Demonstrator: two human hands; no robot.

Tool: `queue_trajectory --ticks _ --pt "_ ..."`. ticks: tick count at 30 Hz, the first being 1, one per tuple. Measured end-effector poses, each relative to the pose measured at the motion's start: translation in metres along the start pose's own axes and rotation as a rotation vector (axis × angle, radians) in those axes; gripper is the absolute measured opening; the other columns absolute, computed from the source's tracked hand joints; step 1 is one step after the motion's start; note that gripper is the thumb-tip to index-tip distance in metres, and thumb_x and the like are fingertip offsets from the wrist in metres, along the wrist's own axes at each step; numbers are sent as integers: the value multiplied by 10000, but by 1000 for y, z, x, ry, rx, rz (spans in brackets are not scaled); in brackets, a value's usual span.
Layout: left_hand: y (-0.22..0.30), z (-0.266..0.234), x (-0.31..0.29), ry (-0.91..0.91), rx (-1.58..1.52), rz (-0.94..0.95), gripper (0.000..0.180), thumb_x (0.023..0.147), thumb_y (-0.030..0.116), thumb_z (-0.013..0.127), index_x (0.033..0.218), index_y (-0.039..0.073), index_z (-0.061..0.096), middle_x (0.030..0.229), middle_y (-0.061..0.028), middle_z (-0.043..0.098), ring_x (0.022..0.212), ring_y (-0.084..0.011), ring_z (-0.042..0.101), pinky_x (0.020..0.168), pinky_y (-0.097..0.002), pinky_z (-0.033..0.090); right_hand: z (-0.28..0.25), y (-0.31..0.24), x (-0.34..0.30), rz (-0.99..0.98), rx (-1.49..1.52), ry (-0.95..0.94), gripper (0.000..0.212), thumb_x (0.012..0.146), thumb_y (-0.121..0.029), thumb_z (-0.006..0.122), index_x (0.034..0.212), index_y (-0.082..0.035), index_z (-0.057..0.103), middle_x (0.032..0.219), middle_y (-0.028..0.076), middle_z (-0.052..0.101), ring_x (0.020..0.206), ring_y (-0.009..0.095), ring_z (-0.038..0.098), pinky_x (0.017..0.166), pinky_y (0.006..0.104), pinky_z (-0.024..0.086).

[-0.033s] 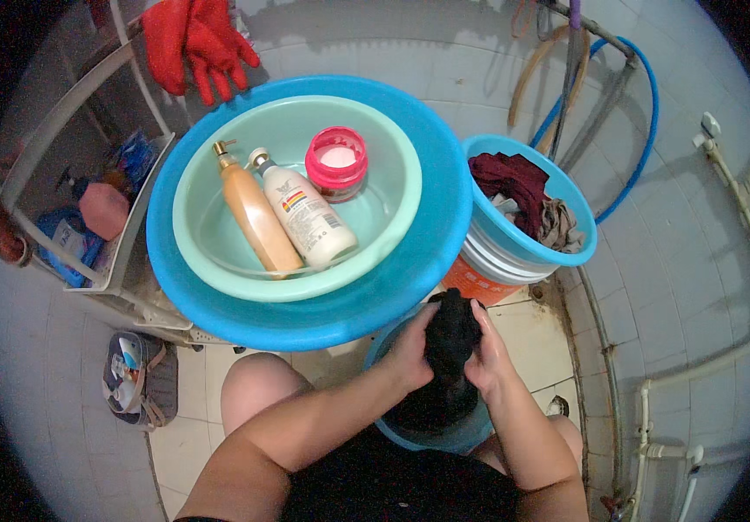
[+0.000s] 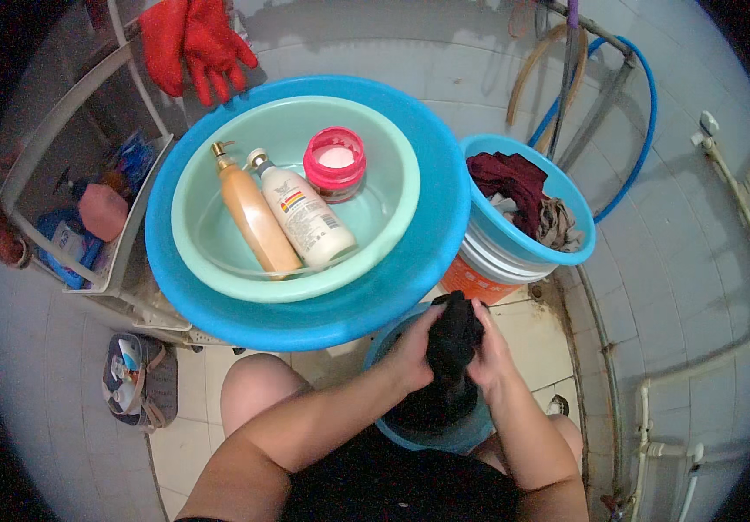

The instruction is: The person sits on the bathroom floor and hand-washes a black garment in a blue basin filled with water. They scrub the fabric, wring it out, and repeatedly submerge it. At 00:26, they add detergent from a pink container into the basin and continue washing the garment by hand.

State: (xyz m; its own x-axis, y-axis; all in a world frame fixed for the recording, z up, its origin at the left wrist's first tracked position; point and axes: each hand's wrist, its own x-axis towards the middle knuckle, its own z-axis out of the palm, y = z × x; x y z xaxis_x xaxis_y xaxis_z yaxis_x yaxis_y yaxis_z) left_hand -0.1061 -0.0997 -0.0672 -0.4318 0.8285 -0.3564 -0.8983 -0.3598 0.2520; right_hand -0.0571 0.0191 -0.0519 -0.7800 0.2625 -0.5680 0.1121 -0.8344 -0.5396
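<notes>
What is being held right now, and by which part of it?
A black cloth, held by its bunched upper part, between the left hand and the right hand.

My feed is dim and cool-toned, with soft shadows on the grey tiled wall [image 2: 688, 252] and a pale sheen along the gold plastic pump bottle [image 2: 255, 216]. I barely make out folds in the crumpled black cloth [image 2: 452, 341]; grain speckles the dark corners, and straight edges bow toward the rim.
</notes>
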Motion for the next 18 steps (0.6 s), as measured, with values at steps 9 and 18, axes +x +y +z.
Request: queue_trajectory --ticks 9,18 --pt "13 -42 26 57 148 -211 452 796 507 610 969 90 587 795 -58 591 746 -185 590 705 -325 490 23 23 -46 -1190 -1400 -655 185 660 6 650 812 -77 585 888 71 573 841 257 545 777 360 442" --pt "-25 6 4 264 23 71 240 900 269 449 1000 99 586 980 -66 622 919 -200 595 819 -379 477 14 -2 -7 -1341 -1319 103 188 751 -167 637 638 -50 542 643 139 522 679 322 529 575 398 411"
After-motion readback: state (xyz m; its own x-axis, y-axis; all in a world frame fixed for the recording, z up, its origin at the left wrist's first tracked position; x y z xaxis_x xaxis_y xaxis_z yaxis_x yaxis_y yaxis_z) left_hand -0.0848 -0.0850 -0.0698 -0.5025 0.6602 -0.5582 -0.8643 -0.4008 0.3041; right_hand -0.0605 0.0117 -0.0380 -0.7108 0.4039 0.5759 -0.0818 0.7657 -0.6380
